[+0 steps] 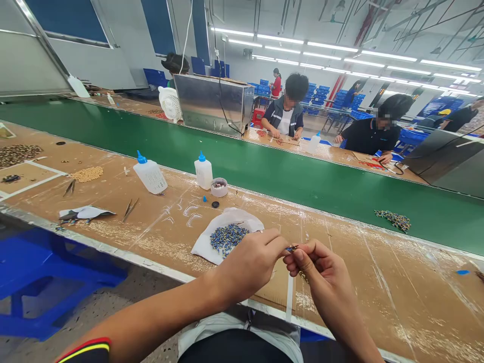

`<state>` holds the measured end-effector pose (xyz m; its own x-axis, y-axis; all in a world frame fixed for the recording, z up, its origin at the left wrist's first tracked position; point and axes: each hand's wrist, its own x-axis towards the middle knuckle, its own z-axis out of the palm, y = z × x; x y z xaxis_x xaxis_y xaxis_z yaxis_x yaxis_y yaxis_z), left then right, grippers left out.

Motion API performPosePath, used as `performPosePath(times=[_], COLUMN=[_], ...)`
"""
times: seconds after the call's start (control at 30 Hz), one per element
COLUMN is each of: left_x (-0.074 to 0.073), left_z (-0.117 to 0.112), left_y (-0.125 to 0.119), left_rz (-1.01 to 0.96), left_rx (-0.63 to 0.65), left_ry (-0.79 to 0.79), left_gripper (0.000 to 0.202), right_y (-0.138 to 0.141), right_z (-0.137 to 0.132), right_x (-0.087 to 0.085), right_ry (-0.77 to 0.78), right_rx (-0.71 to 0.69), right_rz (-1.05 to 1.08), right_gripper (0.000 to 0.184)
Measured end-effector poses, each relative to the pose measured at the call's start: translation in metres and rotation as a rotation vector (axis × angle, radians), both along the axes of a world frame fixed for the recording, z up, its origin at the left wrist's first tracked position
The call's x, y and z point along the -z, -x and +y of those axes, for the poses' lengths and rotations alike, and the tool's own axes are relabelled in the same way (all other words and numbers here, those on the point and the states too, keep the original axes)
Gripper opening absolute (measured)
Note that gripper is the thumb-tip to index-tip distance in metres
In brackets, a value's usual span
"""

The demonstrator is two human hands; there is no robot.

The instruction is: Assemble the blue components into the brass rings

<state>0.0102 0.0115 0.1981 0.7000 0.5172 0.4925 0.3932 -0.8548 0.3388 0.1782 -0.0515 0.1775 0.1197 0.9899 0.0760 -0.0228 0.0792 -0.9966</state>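
My left hand and my right hand meet over the table's near edge, fingertips pinched together. Between the left fingertips is a small blue piece. A tiny dark brown piece shows at the right fingertips, right against the blue one; its exact kind is too small to tell. Just left of my hands, a pile of small blue and yellow pieces lies on a white sheet. Some small gold-coloured parts show partly behind my right hand.
Two white squeeze bottles with blue caps stand beyond the sheet, near a tape roll. Tweezers lie leftward. A green conveyor belt runs behind, carrying a heap of small parts. Co-workers sit across it.
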Motion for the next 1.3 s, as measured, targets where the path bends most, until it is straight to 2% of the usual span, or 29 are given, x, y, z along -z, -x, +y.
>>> performPosePath(times=[0.17, 0.33, 0.5, 0.7, 0.93, 1.03, 1.17, 1.3], left_x=[-0.004, -0.002, -0.001, -0.009, -0.008, -0.006, -0.001, 0.005], left_z=[0.003, 0.007, 0.001, -0.014, -0.014, -0.006, 0.004, 0.008], left_y=[0.003, 0.005, 0.004, 0.004, 0.003, 0.004, 0.005, 0.005], left_rz=[-0.002, 0.086, 0.176, 0.222, 0.210, 0.176, 0.006, -0.129], left_rx=[0.012, 0.025, 0.029, 0.103, 0.139, 0.113, 0.059, 0.059], left_ry=[0.090, 0.083, 0.014, -0.195, -0.220, -0.157, 0.062, 0.220], left_gripper=[0.022, 0.023, 0.022, 0.025, 0.029, 0.031, 0.027, 0.024], right_y=[-0.006, -0.004, 0.003, 0.006, 0.001, -0.001, 0.002, 0.005], right_z=[0.002, 0.004, -0.003, -0.019, -0.023, -0.015, -0.003, 0.004], right_x=[-0.001, 0.006, 0.012, 0.009, 0.006, 0.002, -0.002, 0.006], right_ry=[-0.014, -0.007, -0.002, -0.027, -0.035, -0.028, 0.001, -0.010], right_rx=[0.008, 0.014, 0.021, 0.000, 0.009, 0.013, 0.017, 0.019], right_rz=[-0.101, -0.070, -0.034, -0.094, -0.175, -0.187, -0.074, 0.030], right_gripper=[0.027, 0.028, 0.031, 0.029, 0.024, 0.024, 0.025, 0.024])
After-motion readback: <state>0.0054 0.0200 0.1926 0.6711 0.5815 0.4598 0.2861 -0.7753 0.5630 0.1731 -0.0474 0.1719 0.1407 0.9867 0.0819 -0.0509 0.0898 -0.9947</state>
